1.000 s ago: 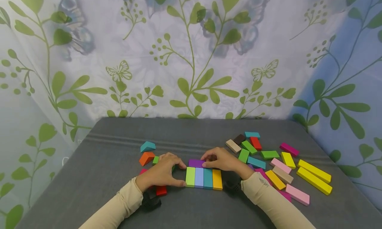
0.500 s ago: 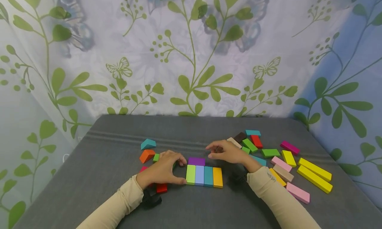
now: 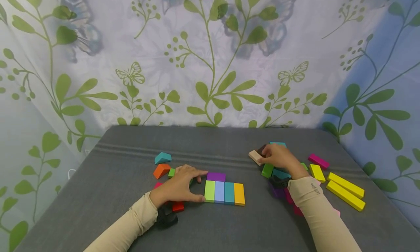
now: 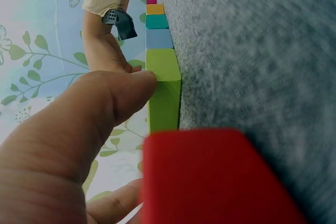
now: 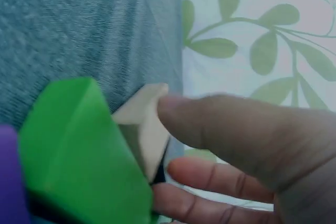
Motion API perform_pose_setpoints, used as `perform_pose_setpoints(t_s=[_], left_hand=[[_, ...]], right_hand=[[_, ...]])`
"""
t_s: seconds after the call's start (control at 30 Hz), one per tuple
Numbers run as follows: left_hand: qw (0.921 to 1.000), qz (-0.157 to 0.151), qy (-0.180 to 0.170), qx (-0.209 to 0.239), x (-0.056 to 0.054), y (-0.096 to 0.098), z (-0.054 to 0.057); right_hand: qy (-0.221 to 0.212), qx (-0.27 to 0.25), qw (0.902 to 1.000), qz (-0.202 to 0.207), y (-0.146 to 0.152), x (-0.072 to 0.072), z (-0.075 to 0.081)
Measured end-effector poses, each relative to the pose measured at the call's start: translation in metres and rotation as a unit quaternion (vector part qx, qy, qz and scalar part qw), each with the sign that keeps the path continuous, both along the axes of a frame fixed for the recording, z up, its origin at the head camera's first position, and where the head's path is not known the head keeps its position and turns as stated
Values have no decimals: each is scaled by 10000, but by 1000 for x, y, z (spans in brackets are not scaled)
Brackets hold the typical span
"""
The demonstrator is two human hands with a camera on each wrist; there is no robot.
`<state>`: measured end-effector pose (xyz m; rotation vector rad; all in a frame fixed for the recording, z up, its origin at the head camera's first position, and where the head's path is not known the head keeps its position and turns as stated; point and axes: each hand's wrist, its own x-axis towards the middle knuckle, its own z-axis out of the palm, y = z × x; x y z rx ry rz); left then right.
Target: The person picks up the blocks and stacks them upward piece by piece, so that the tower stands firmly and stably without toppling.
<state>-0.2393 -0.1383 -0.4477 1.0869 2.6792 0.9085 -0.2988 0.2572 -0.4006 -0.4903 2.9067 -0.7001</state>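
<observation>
A row of upright-edged blocks lies side by side: light green (image 3: pixel 209 192), light blue (image 3: pixel 219 192), teal (image 3: pixel 229 193) and orange (image 3: pixel 239 194). A purple block (image 3: pixel 216 177) lies crosswise along the row's far side. My left hand (image 3: pixel 177 185) spans the row's left end, its thumb tip at the light green block's near corner and a forefinger reaching to the purple block. Over on the right, my right hand (image 3: pixel 281 159) is above a beige block (image 3: pixel 254 157) and a dark brown block (image 3: pixel 260 150). Its thumb (image 5: pixel 210 119) overlaps the beige block's edge in the right wrist view, fingers apart from the thumb.
Left of the row are a teal arched block (image 3: pixel 163 158), an orange block (image 3: pixel 161 170) and a red block (image 3: pixel 177 206), partly behind my left hand. Many-coloured blocks lie around my right forearm, including two long yellow ones (image 3: pixel 345 196). A patterned cloth (image 3: pixel 210 62) hangs behind the grey table.
My right hand has left the purple block and moved right to the beige and dark brown blocks. The left hand stays, its forefinger now stretched further toward the purple block.
</observation>
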Motion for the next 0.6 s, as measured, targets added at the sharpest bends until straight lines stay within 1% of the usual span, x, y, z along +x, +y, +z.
perform_pose_setpoints(t_s=[0.13,0.23,0.33,0.4,0.53,0.6], left_hand=[[10000,11,-22,-27,0,1,1],[10000,22,-29,-57,0,1,2],[10000,42,-34,-70,1,1,3],[10000,56,-33,-70,1,1,2],[9999,65,-55,-61,0,1,1],[9999,68,-52,-63,0,1,1]], right_hand=[[-27,-29,10000,9,-4,-1,-5],[16,-89,9998,164,-9,-2,-8],[-69,-221,9988,440,-14,-3,-9],[-242,-374,9968,663,-17,-3,-9],[-507,-685,9903,1098,-19,-4,-11],[-507,-759,9872,1311,-20,-5,-13]])
